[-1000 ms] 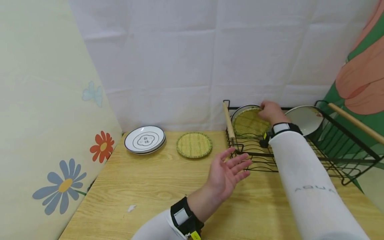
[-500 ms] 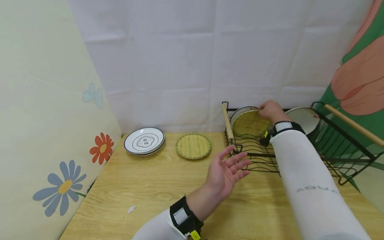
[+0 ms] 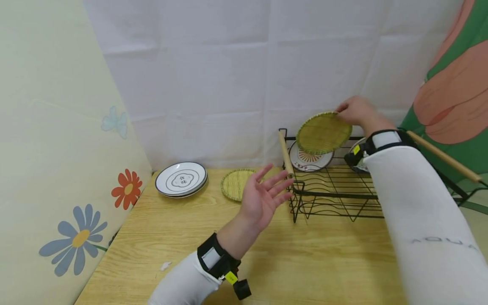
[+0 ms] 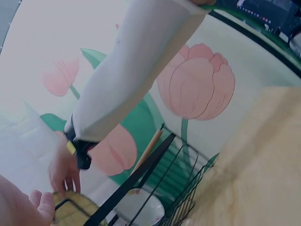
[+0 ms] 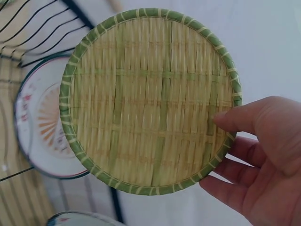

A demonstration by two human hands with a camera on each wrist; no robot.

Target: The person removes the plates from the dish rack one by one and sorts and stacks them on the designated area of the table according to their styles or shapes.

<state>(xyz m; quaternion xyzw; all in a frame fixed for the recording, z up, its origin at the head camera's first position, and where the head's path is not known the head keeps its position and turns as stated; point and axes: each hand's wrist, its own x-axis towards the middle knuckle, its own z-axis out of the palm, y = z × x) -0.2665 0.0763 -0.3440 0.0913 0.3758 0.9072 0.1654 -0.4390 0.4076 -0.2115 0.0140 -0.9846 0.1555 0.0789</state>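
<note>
My right hand (image 3: 358, 112) pinches the rim of a round woven bamboo tray (image 3: 324, 132) and holds it above the dish rack (image 3: 335, 195). Thumb and fingers grip its green-bound edge in the right wrist view, where the woven tray (image 5: 150, 101) faces the camera. Behind it a white plate with an orange fan pattern (image 3: 310, 163) leans in the rack. My left hand (image 3: 259, 201) is held palm up with spread fingers, near the rack's left end, and holds nothing. A second woven tray (image 3: 232, 185) lies on the table, partly hidden by that hand.
Stacked white plates (image 3: 182, 180) with dark rims stand at the table's back left. A further dish (image 3: 360, 150) stands in the rack, mostly hidden by the right wrist. Wooden handles (image 3: 444, 156) top the rack's ends. A white scrap (image 3: 165, 266) lies on the table (image 3: 183, 237).
My right hand has lifted the woven tray up out of the rack, so the fan-patterned plate behind it shows. The left hand has shifted left and up, now overlapping the tray on the table.
</note>
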